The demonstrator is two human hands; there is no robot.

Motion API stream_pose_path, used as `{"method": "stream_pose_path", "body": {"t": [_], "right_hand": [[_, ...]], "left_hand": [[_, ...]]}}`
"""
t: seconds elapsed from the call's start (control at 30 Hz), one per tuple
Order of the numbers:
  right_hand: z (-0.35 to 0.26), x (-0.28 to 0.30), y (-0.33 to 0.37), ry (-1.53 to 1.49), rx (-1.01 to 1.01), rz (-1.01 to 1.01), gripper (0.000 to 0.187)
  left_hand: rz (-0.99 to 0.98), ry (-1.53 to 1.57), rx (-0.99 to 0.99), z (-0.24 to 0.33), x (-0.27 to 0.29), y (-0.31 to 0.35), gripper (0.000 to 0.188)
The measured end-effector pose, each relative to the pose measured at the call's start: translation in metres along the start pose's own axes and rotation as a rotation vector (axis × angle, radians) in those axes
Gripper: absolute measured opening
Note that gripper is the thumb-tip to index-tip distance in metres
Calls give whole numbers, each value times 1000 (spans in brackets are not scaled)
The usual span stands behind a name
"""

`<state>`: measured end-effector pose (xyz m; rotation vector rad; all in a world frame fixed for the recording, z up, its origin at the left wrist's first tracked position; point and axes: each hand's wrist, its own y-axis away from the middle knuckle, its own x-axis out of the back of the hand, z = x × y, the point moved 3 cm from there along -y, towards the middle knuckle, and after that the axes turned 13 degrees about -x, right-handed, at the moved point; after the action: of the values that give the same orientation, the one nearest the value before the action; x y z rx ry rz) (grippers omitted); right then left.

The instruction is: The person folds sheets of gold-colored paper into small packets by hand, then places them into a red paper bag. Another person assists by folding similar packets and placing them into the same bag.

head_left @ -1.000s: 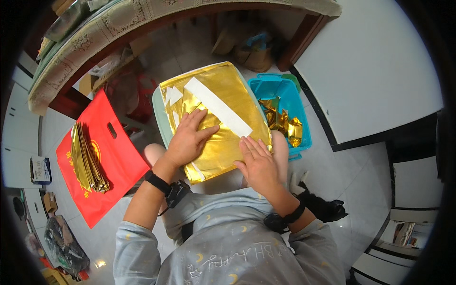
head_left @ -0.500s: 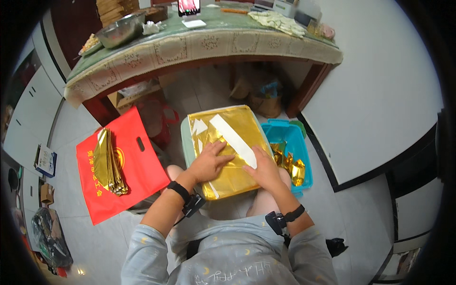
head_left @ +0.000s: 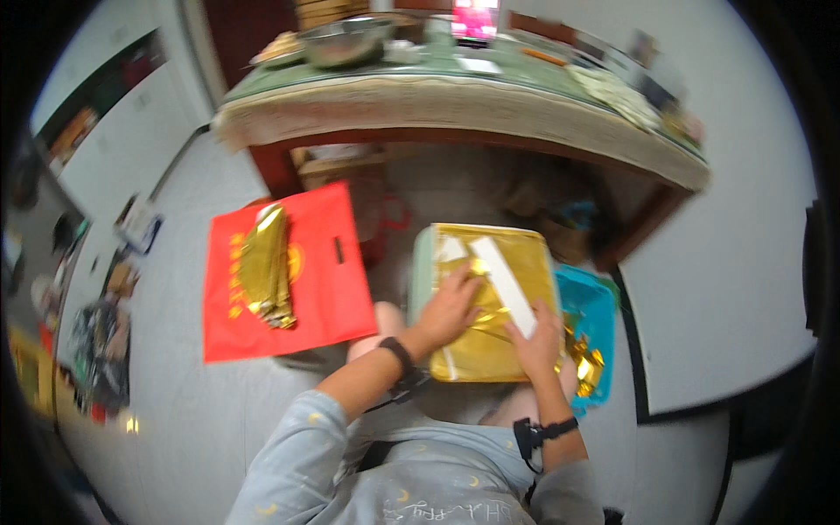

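A sheet of gold foil paper (head_left: 477, 354) lies over a flat, pale-green-edged surface between my knees. My left hand (head_left: 448, 311) rests on it, fingers stretched out over the creased foil. Slanting across the sheet is a long white strip of paper (head_left: 503, 280). My right hand (head_left: 538, 341) has its near end between thumb and fingers. On a red bag (head_left: 332, 302) at the left lies a stack of folded gold foil (head_left: 267, 267). Folded gold foil pieces (head_left: 588, 367) fill part of a blue plastic basket (head_left: 604, 332) at the right.
A table with a lace-edged cloth (head_left: 455, 105) stands ahead, bearing a metal bowl (head_left: 346, 44), a lit phone (head_left: 474, 22) and pale gloves (head_left: 612, 94). Boxes sit beneath it. A white panel (head_left: 726, 262) rises at the right. Plastic-wrapped goods (head_left: 101, 359) are on the left floor.
The whole view has swung left and blurred, so everything sits further right. My hands stay on the foil. The small white pieces at the far left of the foil look less distinct.
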<state>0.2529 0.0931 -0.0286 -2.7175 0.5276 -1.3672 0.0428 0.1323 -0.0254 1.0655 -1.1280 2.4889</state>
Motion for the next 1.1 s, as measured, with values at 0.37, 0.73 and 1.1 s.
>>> {"method": "stream_pose_path", "body": {"t": [0.37,0.73,1.1], "right_hand": [[-7,8,10,162,152,94,65],[3,4,8,170,158,130,65],[-9,7,11,134,71,127,76]], "left_hand": [[38,-7,21,0,-8,2,71],[29,48,70,0,-10,1,70],[47,-59,162,-8,-2,-2,76]]}}
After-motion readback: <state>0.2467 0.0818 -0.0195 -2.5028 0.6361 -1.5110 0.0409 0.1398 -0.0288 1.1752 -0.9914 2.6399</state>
